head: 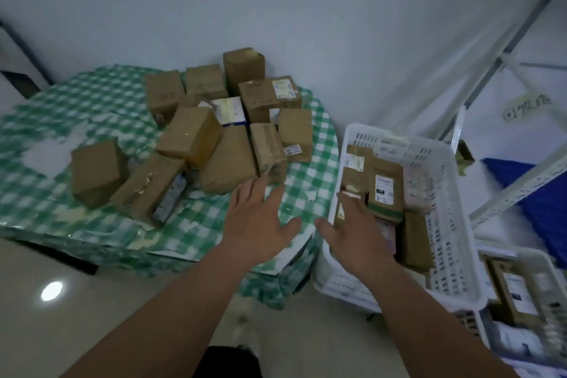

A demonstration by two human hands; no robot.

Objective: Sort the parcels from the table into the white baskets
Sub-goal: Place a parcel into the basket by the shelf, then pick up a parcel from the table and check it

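Several brown cardboard parcels [214, 120] lie piled on a table with a green-and-white checked cloth [92, 218]. My left hand [260, 224] hovers over the table's right front part with fingers spread, just short of the nearest upright parcel [268, 152], holding nothing. My right hand [352, 233] reaches over the near rim of the white basket [445, 224], fingers apart, above a small parcel [340, 209] inside; it grips nothing. The basket holds several parcels, one labelled brown box [385, 190] among them.
A second white basket [534, 258] with parcels stands lower right, beside the first. A white metal shelf frame [521, 181] and blue sheet [527, 193] are at the right. White walls close the corner behind the table. Bare floor [61, 316] lies front left.
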